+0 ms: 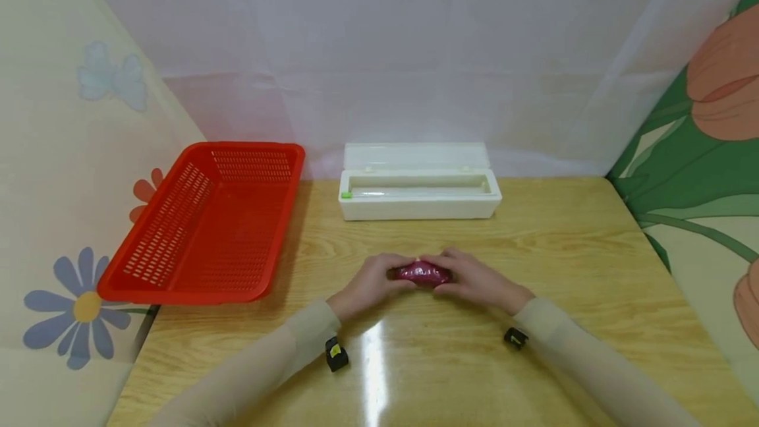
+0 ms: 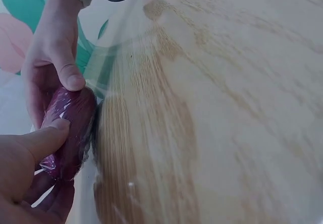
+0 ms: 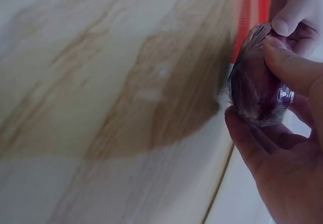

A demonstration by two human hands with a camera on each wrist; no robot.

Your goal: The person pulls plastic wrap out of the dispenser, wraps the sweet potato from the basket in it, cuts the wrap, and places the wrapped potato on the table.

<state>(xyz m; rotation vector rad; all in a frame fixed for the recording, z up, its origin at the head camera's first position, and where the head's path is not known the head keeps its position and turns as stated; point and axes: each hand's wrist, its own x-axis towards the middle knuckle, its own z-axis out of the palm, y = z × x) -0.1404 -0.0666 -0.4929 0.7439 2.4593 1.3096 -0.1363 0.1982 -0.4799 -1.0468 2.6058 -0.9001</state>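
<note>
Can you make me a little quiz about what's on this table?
1. True or false: the red basket has something in it.
2. What are both hands holding together? A) a spoon B) a purple thing wrapped in clear film C) a cup
3. Fill in: the white box behind the hands has its lid ____.

Key:
1. False, the basket looks empty.
2. B. The left hand and right hand both grip the wrapped purple thing just above the wooden table.
3. Open.
</note>
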